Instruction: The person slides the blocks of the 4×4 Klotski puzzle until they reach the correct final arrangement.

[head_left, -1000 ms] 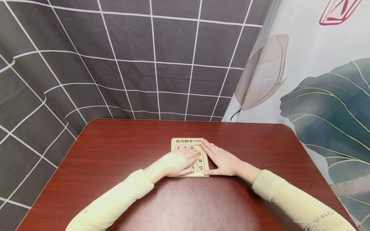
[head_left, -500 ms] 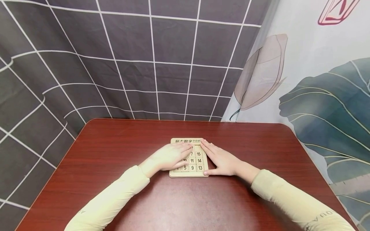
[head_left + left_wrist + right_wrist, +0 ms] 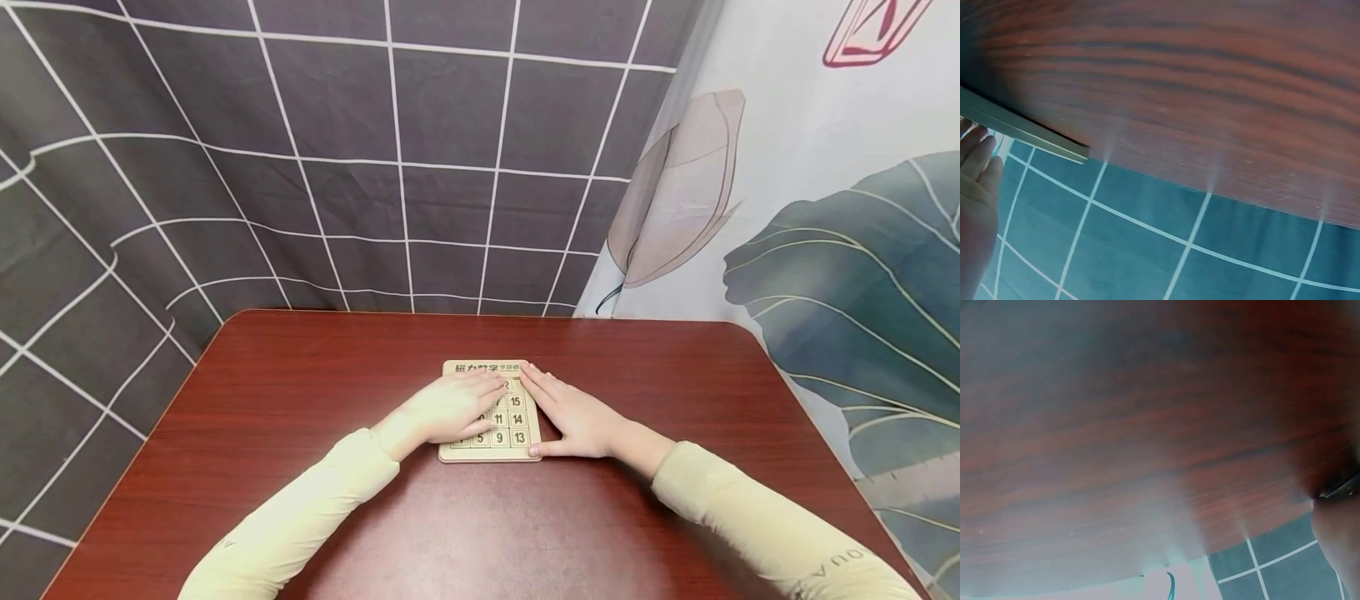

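A pale wooden number slide puzzle (image 3: 491, 454) lies flat on the table, with dark characters along its top strip and square numbered tiles. My left hand (image 3: 450, 408) lies across its upper left part, fingertips on the top row at a tile whose visible digit is 2. That hand hides the left-hand tiles; 15, 11, 14, 9 and 13 show. Straight fingers of my right hand (image 3: 581, 417) touch the puzzle's upper right edge, and its thumb rests at the lower right corner. The left wrist view has the puzzle's side edge (image 3: 1035, 134) beside several fingers (image 3: 979, 162).
The reddish-brown wooden table (image 3: 300, 358) has rounded far corners. Behind it hangs a dark grey curtain (image 3: 450, 200) with a white grid. A white curtain with large leaf prints (image 3: 862, 275) hangs at the right.
My left hand has drawn back up and left from the middle tiles, then shifted slightly right, with the top-row tile sliding a little right. My right hand stays on the puzzle's edge.
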Demonstrator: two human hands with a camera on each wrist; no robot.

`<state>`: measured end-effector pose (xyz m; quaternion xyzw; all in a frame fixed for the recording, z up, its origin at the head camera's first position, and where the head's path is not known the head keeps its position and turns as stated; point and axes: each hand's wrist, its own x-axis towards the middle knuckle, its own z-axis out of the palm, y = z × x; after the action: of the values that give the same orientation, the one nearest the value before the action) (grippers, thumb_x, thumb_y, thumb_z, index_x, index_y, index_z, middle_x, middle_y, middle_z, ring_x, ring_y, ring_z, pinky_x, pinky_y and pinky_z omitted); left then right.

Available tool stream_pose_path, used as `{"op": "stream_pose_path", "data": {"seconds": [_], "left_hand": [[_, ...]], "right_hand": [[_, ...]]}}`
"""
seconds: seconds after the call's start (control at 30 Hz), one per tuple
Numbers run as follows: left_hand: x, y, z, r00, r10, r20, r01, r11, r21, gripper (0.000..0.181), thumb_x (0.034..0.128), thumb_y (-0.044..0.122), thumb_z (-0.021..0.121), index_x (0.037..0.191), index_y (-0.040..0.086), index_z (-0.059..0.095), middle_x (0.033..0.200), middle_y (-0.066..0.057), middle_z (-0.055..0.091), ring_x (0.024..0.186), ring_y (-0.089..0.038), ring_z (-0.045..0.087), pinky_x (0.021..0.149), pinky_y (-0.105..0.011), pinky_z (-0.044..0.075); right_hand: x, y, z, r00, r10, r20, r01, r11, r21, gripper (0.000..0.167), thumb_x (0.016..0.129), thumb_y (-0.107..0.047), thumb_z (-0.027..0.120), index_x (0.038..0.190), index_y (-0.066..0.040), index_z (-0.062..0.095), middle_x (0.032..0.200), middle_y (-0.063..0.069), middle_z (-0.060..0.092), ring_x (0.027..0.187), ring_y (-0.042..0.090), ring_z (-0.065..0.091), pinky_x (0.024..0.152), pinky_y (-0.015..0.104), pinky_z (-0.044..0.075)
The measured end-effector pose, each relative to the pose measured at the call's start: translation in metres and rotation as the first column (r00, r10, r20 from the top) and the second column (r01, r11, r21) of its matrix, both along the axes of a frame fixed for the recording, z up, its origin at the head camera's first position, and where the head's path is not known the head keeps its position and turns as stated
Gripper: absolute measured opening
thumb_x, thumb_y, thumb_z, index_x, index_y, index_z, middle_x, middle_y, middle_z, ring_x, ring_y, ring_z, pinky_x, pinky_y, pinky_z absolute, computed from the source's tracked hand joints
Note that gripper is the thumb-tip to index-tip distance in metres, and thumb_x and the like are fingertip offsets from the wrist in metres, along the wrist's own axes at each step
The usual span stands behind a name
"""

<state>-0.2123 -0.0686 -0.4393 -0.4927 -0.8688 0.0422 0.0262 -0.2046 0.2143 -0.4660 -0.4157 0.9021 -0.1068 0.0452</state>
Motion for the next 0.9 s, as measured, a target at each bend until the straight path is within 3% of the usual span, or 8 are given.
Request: {"op": "stream_pose_path", "data": {"seconds": [0.17, 0.4, 0.9], "left_hand": [[-0.001, 0.011, -0.003, 1.0, 0.011, 0.017, -0.011, 1.0, -0.003, 0.063, 0.1104, 0.047, 0.049, 0.157, 0.005, 0.051, 0.165, -0.011, 0.05, 0.155, -0.023, 0.046, 0.132, -0.037, 0.035], [-0.004, 0.013, -0.009, 1.0, 0.016, 0.014, -0.016, 1.0, -0.008, 0.065, 0.1111, 0.049, 0.045, 0.159, 0.006, 0.048, 0.167, -0.009, 0.047, 0.156, -0.022, 0.044, 0.133, -0.036, 0.033], [-0.002, -0.033, -0.007, 0.998, 0.057, 0.017, -0.058, 0.998, 0.021, 0.063, 0.1095, 0.046, 0.051, 0.157, 0.005, 0.051, 0.164, -0.011, 0.051, 0.154, -0.026, 0.048, 0.131, -0.04, 0.037]], "right_hand": [[0.002, 0.0, 0.002, 1.0, 0.013, -0.02, -0.014, 1.0, -0.02, 0.111, 0.094, -0.068, 0.065, 0.165, 0.007, 0.023, 0.176, 0.024, 0.017, 0.162, 0.039, 0.027, 0.13, 0.056, 0.033], [0.002, 0.0, 0.002, 1.0, -0.002, 0.004, 0.002, 1.0, -0.008, 0.112, 0.095, -0.07, 0.063, 0.167, 0.005, 0.021, 0.178, 0.022, 0.014, 0.164, 0.038, 0.023, 0.132, 0.055, 0.031], [0.002, -0.001, 0.004, 1.0, 0.006, -0.017, -0.006, 1.0, -0.009, 0.113, 0.093, -0.066, 0.067, 0.166, 0.006, 0.021, 0.177, 0.023, 0.015, 0.164, 0.038, 0.024, 0.132, 0.054, 0.031]]}}
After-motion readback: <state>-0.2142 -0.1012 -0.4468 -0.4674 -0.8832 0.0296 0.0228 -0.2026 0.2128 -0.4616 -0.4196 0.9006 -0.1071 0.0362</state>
